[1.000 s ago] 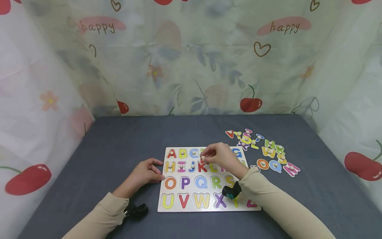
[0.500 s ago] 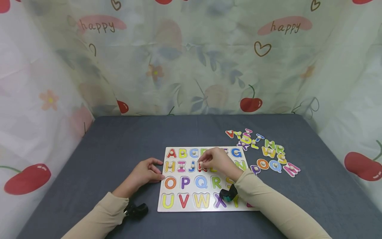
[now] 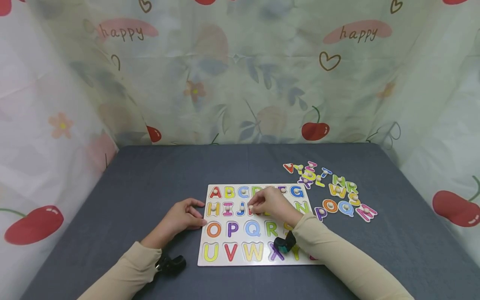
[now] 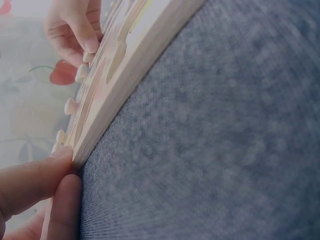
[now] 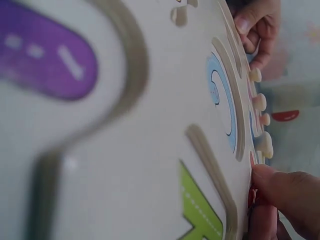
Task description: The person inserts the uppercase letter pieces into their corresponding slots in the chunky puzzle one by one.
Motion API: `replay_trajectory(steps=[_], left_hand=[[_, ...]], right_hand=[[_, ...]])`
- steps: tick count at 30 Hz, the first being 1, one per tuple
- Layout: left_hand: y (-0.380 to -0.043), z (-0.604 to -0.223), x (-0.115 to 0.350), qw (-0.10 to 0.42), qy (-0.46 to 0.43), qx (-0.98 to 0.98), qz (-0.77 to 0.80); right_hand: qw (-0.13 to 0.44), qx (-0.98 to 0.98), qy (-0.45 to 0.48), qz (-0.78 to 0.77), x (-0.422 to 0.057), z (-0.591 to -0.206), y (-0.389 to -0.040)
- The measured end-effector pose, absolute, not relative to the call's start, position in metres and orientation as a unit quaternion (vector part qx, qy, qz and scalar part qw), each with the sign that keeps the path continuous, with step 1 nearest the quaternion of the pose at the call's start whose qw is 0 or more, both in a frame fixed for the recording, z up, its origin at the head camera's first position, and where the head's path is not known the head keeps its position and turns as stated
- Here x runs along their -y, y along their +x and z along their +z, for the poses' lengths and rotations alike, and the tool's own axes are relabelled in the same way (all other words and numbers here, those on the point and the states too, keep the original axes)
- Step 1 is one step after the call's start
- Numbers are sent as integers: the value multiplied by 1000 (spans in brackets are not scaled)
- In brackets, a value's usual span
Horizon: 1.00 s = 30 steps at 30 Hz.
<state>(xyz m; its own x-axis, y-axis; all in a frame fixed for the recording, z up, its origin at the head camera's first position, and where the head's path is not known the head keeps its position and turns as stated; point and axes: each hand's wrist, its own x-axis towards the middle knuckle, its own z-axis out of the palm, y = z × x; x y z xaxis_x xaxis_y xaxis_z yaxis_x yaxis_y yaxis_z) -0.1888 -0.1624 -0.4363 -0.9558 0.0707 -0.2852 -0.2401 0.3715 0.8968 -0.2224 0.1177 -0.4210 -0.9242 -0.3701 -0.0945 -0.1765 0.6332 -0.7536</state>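
Lower now, the right hand (image 3: 273, 203) pinches the red K (image 3: 250, 211) tightly; left hand (image 3: 183, 215) holds the board (image 3: 240, 252), probably for steadiness.

One pale curtain (image 3: 240, 91), printed with cherries (image 3: 316, 131), flowers (image 3: 194, 92), hearts (image 3: 330, 61) and "happy" twice, behind and at both sides. One tablecloth (image 3: 168, 166), dark grey, woven.

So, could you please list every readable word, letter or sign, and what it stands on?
"happy", twice, on the backdrop curtain.
"ABC", "G", "HIJ", "N", "OPQR", "UVWX" on the puzzle board; other letters hidden or partly covered.
"V", "Y", "Z", "X", "T", "L", "N", "R", "W", "S", "O", "Q", "M", "P" on loose letter pieces.
Another yellow piece: too blurred.
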Motion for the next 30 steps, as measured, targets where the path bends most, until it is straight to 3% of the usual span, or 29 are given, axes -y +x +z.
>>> replay_trajectory(steps=[18,30], left_hand=[[-188,-436,163,138,-49,-820,553],[-188,-436,162,138,-54,-817,558]], right_hand=[[180,-883,-113,-417,-118,-419,-229],[172,-882,-127,-420,-127,-413,-228]])
